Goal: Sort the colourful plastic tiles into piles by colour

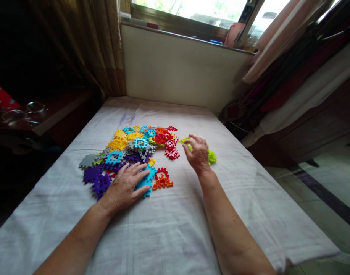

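Note:
A heap of toothed plastic building pieces lies on the cloth-covered table. My left hand [127,183] rests flat with fingers spread over the heap's near edge, its fingers on light-blue pieces [144,187]. Purple pieces [102,184] show beside that hand, and an orange piece [162,182] is just right of the light-blue ones. My right hand [198,152] is to the right of the heap, its thumb and fingers curled around a lime-green piece [183,141] that shows at the fingertips. More lime-green pieces [212,157] lie partly hidden behind this hand.
Yellow pieces [117,144], grey pieces [88,161] and red pieces [171,147] make up other parts of the heap. White cloth [169,236] covers the table. Glasses [36,107] sit on a dark side surface at left. A wall with a window stands behind; clothes hang at right.

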{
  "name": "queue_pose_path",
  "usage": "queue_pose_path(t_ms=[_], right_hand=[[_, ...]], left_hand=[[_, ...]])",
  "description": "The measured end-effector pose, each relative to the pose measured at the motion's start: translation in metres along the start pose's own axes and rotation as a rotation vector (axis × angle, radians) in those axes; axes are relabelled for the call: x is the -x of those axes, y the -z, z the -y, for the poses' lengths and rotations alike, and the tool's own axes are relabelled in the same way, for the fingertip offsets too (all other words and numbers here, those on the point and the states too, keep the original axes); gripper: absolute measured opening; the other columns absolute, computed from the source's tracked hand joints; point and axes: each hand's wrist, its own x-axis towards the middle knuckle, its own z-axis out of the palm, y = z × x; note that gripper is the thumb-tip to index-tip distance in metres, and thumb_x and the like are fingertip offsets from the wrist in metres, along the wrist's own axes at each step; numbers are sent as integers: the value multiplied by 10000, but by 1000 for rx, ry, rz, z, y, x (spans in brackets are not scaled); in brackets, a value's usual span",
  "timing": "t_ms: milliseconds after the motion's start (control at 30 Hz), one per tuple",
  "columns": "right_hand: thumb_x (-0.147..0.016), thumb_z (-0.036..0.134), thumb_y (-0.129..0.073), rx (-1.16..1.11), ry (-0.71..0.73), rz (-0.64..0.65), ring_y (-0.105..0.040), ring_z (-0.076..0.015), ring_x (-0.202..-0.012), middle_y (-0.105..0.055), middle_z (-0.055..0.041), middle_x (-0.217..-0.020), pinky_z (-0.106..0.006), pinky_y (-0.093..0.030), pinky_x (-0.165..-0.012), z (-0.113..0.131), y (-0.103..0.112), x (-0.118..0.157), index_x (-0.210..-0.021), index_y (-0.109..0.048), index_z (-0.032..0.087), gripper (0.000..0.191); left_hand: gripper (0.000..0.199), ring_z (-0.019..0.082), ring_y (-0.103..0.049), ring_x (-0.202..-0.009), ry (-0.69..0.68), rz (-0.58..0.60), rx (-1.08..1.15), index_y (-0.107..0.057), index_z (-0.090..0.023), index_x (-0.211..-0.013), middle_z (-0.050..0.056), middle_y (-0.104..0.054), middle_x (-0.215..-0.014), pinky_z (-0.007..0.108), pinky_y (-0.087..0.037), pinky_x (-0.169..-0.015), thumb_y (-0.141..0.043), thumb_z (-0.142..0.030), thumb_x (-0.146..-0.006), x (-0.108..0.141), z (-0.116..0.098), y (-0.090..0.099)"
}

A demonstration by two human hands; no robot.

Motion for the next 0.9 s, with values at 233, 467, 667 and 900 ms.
queue_pose_path(t_ms=[233, 467, 667, 900], right_hand=[[-842, 252, -630, 187, -222, 64, -477, -307, -1207, -613, -91, -1305, -493, -398, -959, -62, 21, 2, -890, -750, 254, 130], [-789, 206, -689, 236, -252, 186, -496, -301, -1213, -646, -67, -1259, -495, -401, -968, -63, 23, 2, -847, -763, 284, 122], [-780, 136, -607, 227, -264, 225, -508, -290, -1212, -643, -67, -1285, -486, -403, -974, -55, 30, -2, -928, -760, 284, 260], [-869, 228, -549, 61, -28, 253, -550, -261, -1197, -634, -88, -1308, -430, -417, -1015, 3, 7, -14, -1140, -703, 246, 312]], left_hand=[[474, 283, -484, -1338, 5, -12, -7, -603, -297, -1303, 78, -569, -1421, 553, -256, -1176, -489, -550, -919, 1, 2, -2], [473, 284, -477, -1346, 0, -8, -22, -599, -297, -1304, 80, -562, -1430, 558, -266, -1167, -484, -554, -925, 1, 3, -2], [475, 279, -468, -1354, 2, 5, -20, -587, -302, -1319, 73, -549, -1445, 556, -257, -1173, -491, -551, -926, 2, 3, -3], [463, 270, -454, -1366, 5, 1, -6, -582, -302, -1324, 65, -537, -1457, 550, -250, -1178, -497, -532, -931, 2, 2, -3]])
